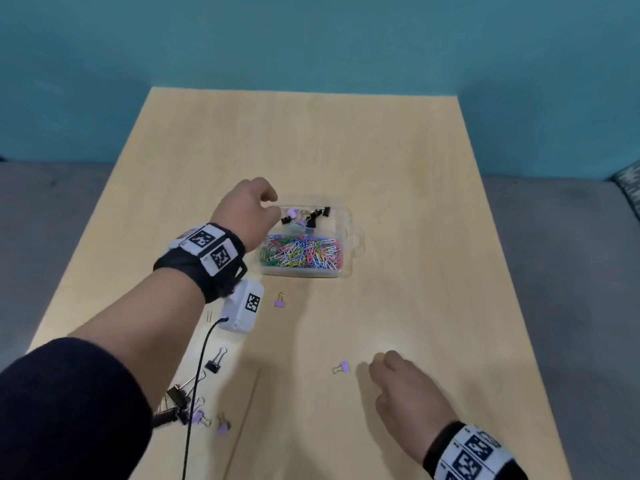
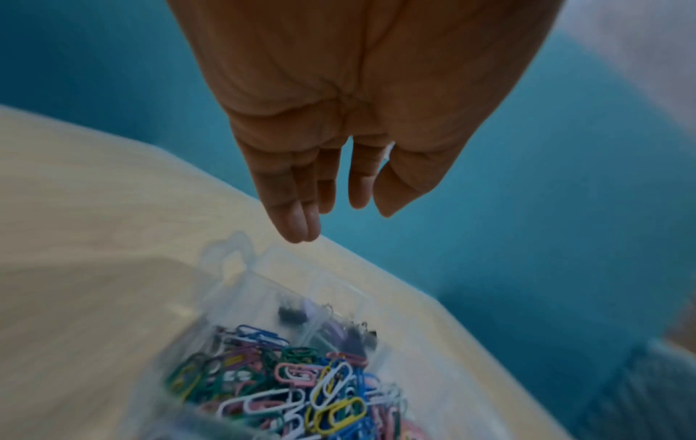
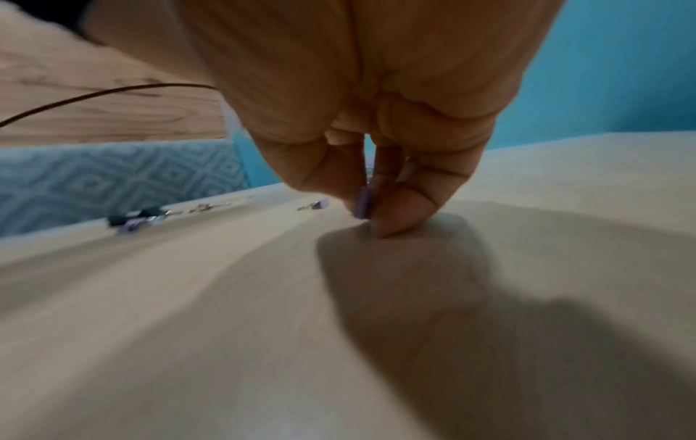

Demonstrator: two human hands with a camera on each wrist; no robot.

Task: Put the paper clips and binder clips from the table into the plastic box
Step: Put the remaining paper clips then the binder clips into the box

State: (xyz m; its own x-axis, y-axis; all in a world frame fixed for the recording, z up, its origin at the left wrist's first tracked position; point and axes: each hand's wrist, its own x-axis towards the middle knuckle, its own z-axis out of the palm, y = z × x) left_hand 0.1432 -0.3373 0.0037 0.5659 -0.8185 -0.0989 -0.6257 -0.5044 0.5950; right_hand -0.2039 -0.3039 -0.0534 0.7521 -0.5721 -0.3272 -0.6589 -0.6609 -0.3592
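Observation:
A clear plastic box (image 1: 302, 274) sits mid-table, with coloured paper clips (image 1: 301, 252) in its near compartment and black and purple binder clips (image 1: 306, 216) in the far one. My left hand (image 1: 273, 211) hovers over the box's far left corner, fingers (image 2: 297, 220) hanging straight and holding nothing. My right hand (image 1: 375, 362) is down on the table at the near right, and its thumb and finger pinch a small purple binder clip (image 3: 363, 205). Another purple binder clip (image 1: 341, 367) lies just left of that hand.
A purple binder clip (image 1: 280, 301) lies in front of the box. At the near left are a black binder clip (image 1: 214, 362) and a cluster of black and purple ones (image 1: 188, 403). A black cable (image 1: 197, 393) hangs from my left wrist camera over them.

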